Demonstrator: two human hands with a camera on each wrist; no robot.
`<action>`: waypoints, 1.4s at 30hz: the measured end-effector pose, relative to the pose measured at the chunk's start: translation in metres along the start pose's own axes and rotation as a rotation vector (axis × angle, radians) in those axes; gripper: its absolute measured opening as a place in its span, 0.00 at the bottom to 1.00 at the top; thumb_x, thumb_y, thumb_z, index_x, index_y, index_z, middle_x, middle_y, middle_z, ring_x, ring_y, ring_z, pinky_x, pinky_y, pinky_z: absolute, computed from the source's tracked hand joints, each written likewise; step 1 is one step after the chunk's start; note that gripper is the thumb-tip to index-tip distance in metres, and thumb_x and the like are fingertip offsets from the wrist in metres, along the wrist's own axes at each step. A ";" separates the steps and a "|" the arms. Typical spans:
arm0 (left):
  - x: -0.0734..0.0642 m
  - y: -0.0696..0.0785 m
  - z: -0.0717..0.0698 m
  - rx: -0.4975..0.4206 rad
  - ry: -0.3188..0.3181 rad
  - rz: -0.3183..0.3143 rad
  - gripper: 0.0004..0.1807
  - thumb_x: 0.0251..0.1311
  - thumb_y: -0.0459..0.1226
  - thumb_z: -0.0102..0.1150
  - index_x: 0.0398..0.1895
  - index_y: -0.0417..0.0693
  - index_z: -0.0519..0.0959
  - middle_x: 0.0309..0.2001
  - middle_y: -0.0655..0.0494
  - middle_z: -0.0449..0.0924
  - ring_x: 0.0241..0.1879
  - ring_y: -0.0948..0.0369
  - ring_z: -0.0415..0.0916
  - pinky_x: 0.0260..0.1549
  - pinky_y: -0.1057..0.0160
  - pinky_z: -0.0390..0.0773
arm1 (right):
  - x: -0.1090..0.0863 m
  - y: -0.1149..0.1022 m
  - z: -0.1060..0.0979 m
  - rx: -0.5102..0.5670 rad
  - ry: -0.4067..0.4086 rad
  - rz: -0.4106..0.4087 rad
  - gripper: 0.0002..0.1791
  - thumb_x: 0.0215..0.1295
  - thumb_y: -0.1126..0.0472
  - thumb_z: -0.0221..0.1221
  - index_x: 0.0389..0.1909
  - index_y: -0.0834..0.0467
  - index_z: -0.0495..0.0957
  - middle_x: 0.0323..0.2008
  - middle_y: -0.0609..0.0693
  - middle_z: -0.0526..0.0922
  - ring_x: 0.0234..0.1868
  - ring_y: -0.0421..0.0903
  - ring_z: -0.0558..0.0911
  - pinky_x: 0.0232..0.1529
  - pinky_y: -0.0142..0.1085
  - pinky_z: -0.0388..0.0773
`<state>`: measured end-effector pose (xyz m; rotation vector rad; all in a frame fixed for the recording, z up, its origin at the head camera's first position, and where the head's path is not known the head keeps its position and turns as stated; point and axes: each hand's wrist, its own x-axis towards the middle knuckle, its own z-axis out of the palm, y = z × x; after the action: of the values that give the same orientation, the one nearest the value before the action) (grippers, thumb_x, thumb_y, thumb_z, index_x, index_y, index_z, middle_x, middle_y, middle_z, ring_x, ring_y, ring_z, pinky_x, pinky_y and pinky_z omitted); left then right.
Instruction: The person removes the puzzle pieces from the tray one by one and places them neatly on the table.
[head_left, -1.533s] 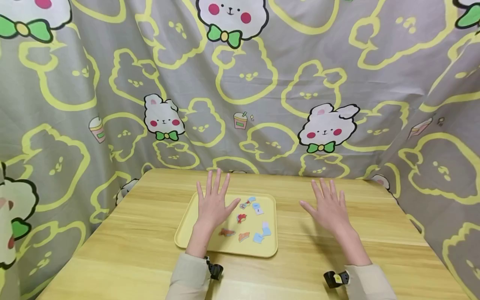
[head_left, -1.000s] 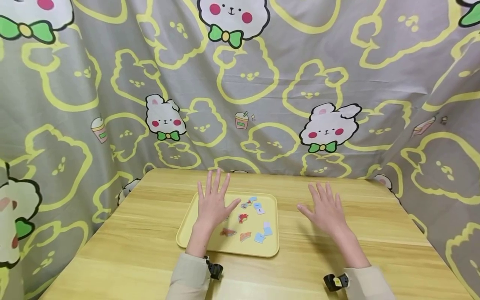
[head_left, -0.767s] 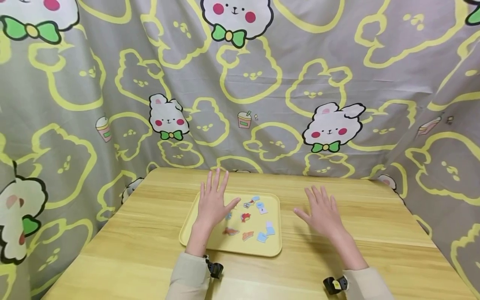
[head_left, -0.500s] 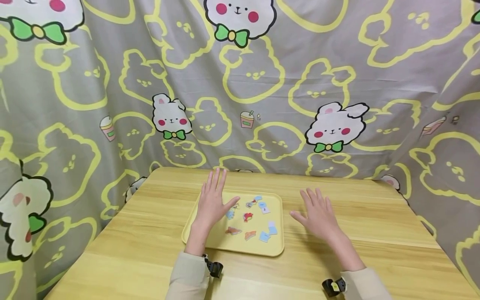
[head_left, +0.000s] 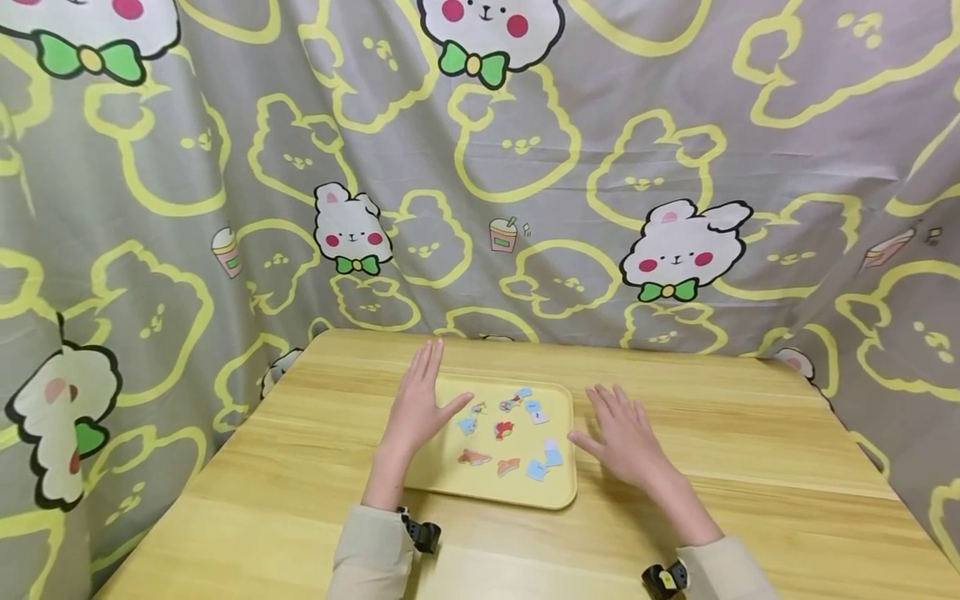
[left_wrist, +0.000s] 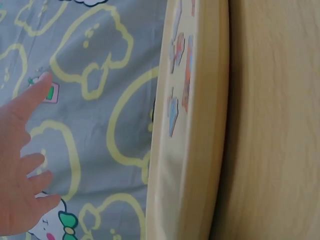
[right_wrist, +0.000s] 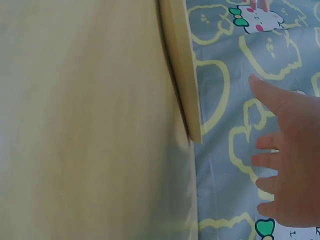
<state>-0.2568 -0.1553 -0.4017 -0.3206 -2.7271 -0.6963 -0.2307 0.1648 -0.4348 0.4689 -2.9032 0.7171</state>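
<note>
My left hand [head_left: 415, 410] hovers over the left part of a yellow tray [head_left: 487, 492], fingers straight and thumb spread, holding nothing. Just past the tray's right rim my right hand [head_left: 626, 437] is held above the table, also with straight fingers and nothing in it. Small flat puzzle pieces lie scattered on the tray: a red piece [head_left: 504, 430] in the middle, an orange piece [head_left: 508, 467] near the front, a light blue piece [head_left: 537, 470] to the right. The left wrist view shows a blue piece [left_wrist: 173, 116] beyond the tray's rim.
The wooden table [head_left: 300, 467] extends around the tray on all sides. Behind it hangs a grey curtain [head_left: 420, 167] with yellow outlines and rabbit prints. A black wrist camera [head_left: 423, 533] sits on the left wrist, another camera [head_left: 663, 579] on the right.
My right hand has moved left toward the tray. The left hand has turned slightly, its fingers closer together, uncovering more pieces. The head view has shifted, so the scene slides right.
</note>
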 end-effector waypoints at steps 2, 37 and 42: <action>-0.001 -0.005 -0.001 -0.009 0.011 0.003 0.55 0.58 0.57 0.63 0.79 0.46 0.43 0.79 0.45 0.41 0.79 0.46 0.41 0.77 0.46 0.47 | 0.001 -0.002 0.003 0.009 -0.008 -0.008 0.46 0.68 0.43 0.57 0.75 0.66 0.51 0.76 0.66 0.52 0.77 0.68 0.45 0.74 0.67 0.37; -0.028 -0.086 -0.022 -0.255 -0.129 -0.225 0.53 0.57 0.47 0.69 0.79 0.52 0.46 0.78 0.44 0.49 0.77 0.43 0.48 0.75 0.42 0.53 | 0.010 -0.017 0.021 0.050 -0.134 -0.145 0.42 0.64 0.50 0.63 0.69 0.70 0.61 0.68 0.72 0.65 0.69 0.71 0.65 0.69 0.63 0.63; -0.031 -0.095 -0.023 -0.265 -0.161 -0.253 0.49 0.58 0.45 0.68 0.78 0.50 0.50 0.76 0.41 0.54 0.75 0.41 0.52 0.73 0.40 0.57 | 0.010 -0.017 0.020 0.019 -0.134 -0.172 0.40 0.62 0.51 0.65 0.67 0.72 0.64 0.63 0.72 0.70 0.64 0.70 0.70 0.66 0.62 0.68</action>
<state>-0.2497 -0.2519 -0.4341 -0.0920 -2.8576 -1.1526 -0.2357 0.1380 -0.4432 0.7863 -2.9312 0.7147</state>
